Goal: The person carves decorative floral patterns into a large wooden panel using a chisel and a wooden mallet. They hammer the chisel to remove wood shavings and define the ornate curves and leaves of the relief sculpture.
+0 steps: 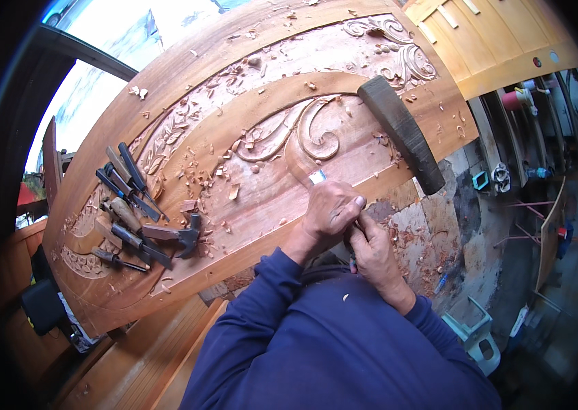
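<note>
A large carved wooden panel [262, 184] lies before me, with raised scrollwork [303, 137] and leaf relief. My left hand [333, 208] is closed just above the panel's near edge, its knuckles up. A short bright metal end of a carving chisel [317, 177] shows past its fingers, over the smooth recessed ground below the scroll. My right hand [374, 253] is closed close behind the left, off the near edge. A bit of the chisel's dark handle shows below its fingers. Most of the tool is hidden by both hands.
A cluster of chisels [128, 219] and a claw hammer [190, 236] lies on the panel's left part. A heavy dark wooden block [402, 133] rests across its right side. Shavings litter the panel and floor. A pale green stool [477, 331] stands at the lower right.
</note>
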The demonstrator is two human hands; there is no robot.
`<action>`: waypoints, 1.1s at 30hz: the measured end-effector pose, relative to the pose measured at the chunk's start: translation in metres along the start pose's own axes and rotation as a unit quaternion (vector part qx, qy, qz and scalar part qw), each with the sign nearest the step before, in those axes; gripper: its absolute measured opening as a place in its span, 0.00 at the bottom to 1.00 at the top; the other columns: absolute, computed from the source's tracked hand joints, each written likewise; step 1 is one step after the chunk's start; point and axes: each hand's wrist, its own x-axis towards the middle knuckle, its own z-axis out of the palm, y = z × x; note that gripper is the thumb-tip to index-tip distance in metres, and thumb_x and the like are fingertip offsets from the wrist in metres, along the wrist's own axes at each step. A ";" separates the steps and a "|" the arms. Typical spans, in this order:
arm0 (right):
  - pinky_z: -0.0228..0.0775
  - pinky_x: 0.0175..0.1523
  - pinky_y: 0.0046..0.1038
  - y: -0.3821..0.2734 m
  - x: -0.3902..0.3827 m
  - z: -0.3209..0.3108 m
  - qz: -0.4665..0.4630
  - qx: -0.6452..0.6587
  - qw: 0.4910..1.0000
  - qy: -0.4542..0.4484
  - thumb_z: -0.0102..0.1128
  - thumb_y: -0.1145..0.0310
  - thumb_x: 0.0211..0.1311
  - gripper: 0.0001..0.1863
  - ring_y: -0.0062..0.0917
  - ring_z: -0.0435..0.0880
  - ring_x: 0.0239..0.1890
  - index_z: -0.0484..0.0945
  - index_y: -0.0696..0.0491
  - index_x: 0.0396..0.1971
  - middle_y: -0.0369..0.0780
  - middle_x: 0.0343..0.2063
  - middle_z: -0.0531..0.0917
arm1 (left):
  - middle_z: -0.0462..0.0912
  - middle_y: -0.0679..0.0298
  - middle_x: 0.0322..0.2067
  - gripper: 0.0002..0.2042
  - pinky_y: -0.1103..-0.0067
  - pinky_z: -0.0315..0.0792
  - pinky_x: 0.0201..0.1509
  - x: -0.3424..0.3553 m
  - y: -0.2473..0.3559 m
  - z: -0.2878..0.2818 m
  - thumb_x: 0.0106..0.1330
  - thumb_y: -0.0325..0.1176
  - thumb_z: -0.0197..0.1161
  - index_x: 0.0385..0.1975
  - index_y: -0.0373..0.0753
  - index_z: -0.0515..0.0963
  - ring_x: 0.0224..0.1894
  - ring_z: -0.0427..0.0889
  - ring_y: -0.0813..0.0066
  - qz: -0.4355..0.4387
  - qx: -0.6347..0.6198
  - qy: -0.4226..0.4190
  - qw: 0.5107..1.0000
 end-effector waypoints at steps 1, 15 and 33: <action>0.69 0.22 0.30 -0.002 0.004 -0.001 0.008 -0.018 1.000 0.002 0.50 0.67 0.79 0.15 0.21 0.77 0.15 0.77 0.59 0.56 0.40 0.19 0.78 | 0.71 0.54 0.17 0.21 0.62 0.69 0.32 0.001 -0.002 0.002 0.71 0.44 0.47 0.18 0.39 0.71 0.23 0.76 0.51 0.003 0.004 0.028 1.000; 0.78 0.39 0.35 -0.026 0.047 -0.022 -0.010 -0.159 0.985 -0.063 0.54 0.74 0.76 0.17 0.36 0.91 0.36 0.78 0.61 0.59 0.56 0.34 0.86 | 0.72 0.59 0.17 0.20 0.64 0.67 0.35 0.018 0.000 -0.009 0.72 0.43 0.44 0.20 0.39 0.73 0.22 0.73 0.55 -0.028 0.007 0.156 0.987; 0.81 0.40 0.36 0.010 0.045 -0.051 -0.315 -0.165 0.909 -0.218 0.64 0.76 0.64 0.21 0.42 0.89 0.33 0.79 0.62 0.58 0.52 0.35 0.86 | 0.82 0.61 0.26 0.22 0.71 0.69 0.31 -0.038 0.048 -0.024 0.72 0.57 0.62 0.33 0.41 0.83 0.27 0.81 0.67 0.000 0.279 0.084 0.956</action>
